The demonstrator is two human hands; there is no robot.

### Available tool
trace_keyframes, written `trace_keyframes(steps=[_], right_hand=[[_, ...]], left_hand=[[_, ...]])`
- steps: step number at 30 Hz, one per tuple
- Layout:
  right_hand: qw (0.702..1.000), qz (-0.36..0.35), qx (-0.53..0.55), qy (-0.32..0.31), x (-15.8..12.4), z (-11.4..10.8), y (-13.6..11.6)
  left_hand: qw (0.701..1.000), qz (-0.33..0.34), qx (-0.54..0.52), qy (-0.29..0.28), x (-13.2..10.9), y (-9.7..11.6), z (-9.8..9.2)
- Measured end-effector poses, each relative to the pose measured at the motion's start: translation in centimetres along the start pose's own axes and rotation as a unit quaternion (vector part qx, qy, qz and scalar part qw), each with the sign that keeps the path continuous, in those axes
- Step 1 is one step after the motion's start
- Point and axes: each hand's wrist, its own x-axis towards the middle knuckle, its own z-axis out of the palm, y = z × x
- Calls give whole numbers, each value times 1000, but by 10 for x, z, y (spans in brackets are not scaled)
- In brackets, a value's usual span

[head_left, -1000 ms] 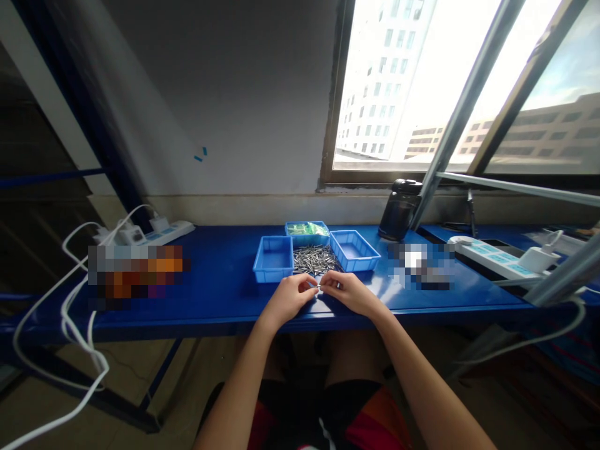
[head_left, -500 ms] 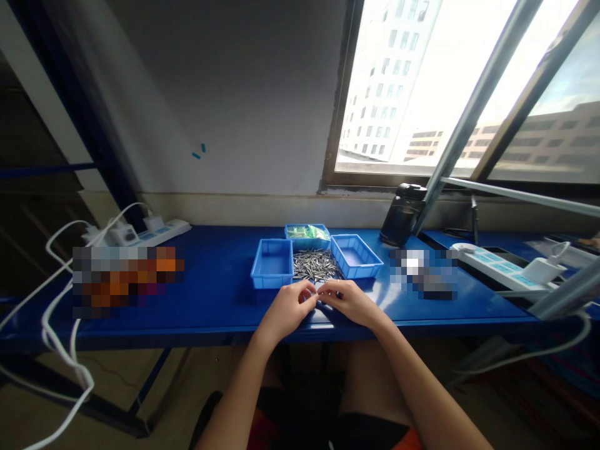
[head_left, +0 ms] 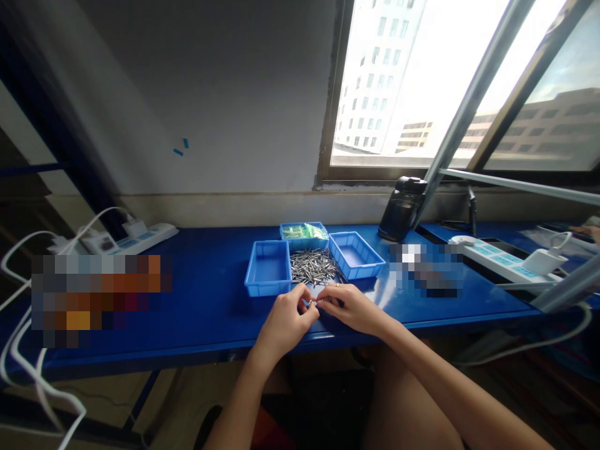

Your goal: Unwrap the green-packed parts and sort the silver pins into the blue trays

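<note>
My left hand (head_left: 284, 320) and my right hand (head_left: 349, 307) meet fingertip to fingertip over the front of the blue bench (head_left: 206, 312). Both pinch a small metal pin (head_left: 313, 303) between them. Just behind the hands lies a loose pile of metal pins (head_left: 312, 265) on the bench. A blue tray (head_left: 268, 275) stands left of the pile and another blue tray (head_left: 356, 254) stands right of it. Behind the pile a third blue tray (head_left: 304, 232) holds green parts.
A dark jar (head_left: 400, 209) stands at the back right by the window. White power strips lie at the left (head_left: 135, 237) and right (head_left: 499, 262), with white cables hanging off the left edge. A slanted metal bar (head_left: 469, 106) crosses the window.
The view has shifted slightly; my hands have drawn a little nearer and lower toward the bench's front edge, still pinched together on the small pin.
</note>
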Motion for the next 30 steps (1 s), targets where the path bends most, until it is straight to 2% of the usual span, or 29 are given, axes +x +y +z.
trace_keyframes(steps=[9, 13, 20, 30], right_hand=[[999, -30, 31, -9, 7, 0, 5], [996, -41, 68, -39, 9, -4, 2], [994, 37, 107, 5, 14, -2, 7], [994, 21, 104, -23, 15, -1, 10]], left_hand=[[1000, -4, -18, 1, 1, 7, -1], [999, -11, -33, -7, 2, 8, -2], [999, -24, -26, -5, 7, 4, -1], [1000, -13, -27, -2, 6, 3, -1]])
